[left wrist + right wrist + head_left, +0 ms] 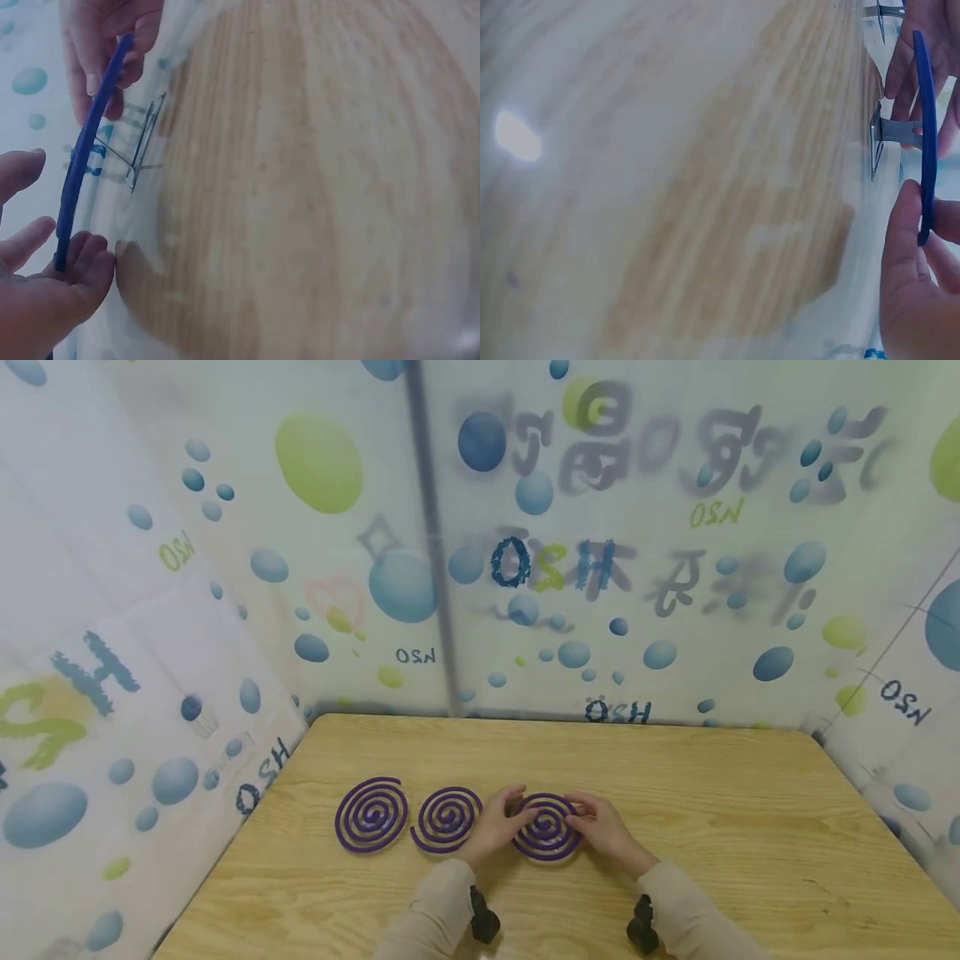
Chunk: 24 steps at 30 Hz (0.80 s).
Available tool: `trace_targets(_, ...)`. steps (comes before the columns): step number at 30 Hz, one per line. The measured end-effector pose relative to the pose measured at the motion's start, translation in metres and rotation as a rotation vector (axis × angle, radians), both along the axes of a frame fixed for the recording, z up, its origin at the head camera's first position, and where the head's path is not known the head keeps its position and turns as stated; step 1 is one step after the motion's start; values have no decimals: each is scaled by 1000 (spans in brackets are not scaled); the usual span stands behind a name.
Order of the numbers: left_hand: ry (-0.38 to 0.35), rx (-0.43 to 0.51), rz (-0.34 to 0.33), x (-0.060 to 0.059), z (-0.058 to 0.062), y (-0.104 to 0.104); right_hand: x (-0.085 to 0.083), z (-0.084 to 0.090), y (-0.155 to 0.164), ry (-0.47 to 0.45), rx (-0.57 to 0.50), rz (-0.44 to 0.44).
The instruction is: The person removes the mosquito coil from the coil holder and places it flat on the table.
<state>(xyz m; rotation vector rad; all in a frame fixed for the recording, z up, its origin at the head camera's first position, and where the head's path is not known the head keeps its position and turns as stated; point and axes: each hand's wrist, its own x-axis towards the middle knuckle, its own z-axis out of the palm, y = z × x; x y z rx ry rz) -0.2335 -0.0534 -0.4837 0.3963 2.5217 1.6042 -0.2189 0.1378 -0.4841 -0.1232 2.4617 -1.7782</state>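
Observation:
A purple spiral mosquito coil (545, 847) lies flat between my two hands, the rightmost of three in the head view. My left hand (495, 825) holds its left edge, thumb over the top. On the opposite edge, my right hand (606, 833) pinches the rim between thumb and fingers. Seen edge-on, the coil (82, 165) looks like a thin, slightly bowed blue strip. Beneath its middle stands a small metal stand (876, 142), whose upright tab reaches up to the coil in the right wrist view.
Two more purple coils, a left one (345, 818) and a middle one (423, 839), sit in a row left of my hands. The wooden table (712, 793) meets patterned curtains (660, 610) at its back and sides. Another metal stand (889, 11) shows beyond the nearer one.

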Motion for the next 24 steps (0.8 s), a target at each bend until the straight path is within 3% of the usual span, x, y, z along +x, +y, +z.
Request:
trace_targets(7,-2,-37,-1,3,-8,3,-1,0,2,17,24,-31)
trace_targets(15,-51,10,24,8,-8,3,0,-2,-1,-7,5,-56)
trace_targets(24,-21,26,70,5,-10,7,0,-2,-2,-34,-15,-58)
